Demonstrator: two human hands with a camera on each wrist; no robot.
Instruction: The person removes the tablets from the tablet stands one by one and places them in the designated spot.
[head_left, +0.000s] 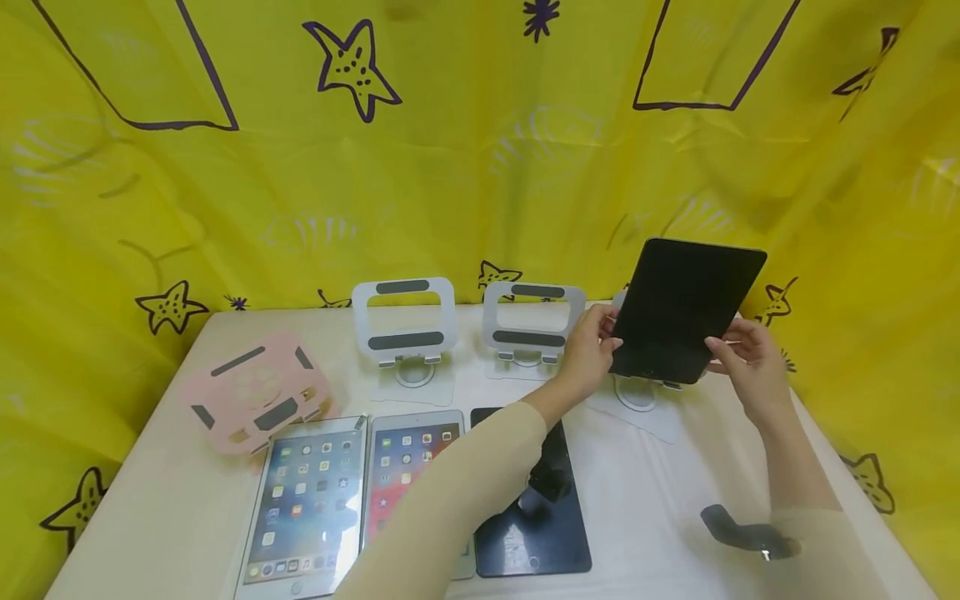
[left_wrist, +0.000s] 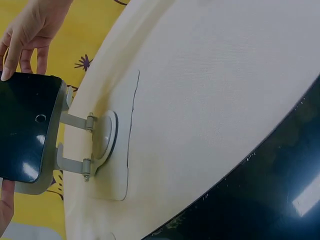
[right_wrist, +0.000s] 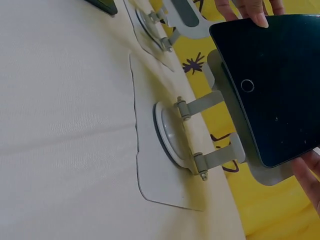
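Note:
Both hands hold a black tablet [head_left: 686,312] upright and slightly tilted, its dark screen facing me. My left hand [head_left: 588,354] pinches its left side, thumb on the front. On the opposite side, my right hand [head_left: 750,367] grips the lower edge with the thumb in front. Behind the tablet is a grey folding stand, mostly hidden; its round hinge base [right_wrist: 172,135] and two hooked arms [right_wrist: 207,105] show in the right wrist view. The tablet's home-button end is close to the hooks; whether it rests in them I cannot tell.
Two more grey stands [head_left: 406,340] [head_left: 527,337] stand at the back. A pink stand [head_left: 258,387] leans at the left. Two lit tablets [head_left: 311,500] [head_left: 408,450] and a dark-screened tablet [head_left: 532,533] lie along the front of the white table [head_left: 645,533]. A yellow patterned curtain [head_left: 450,183] encloses it.

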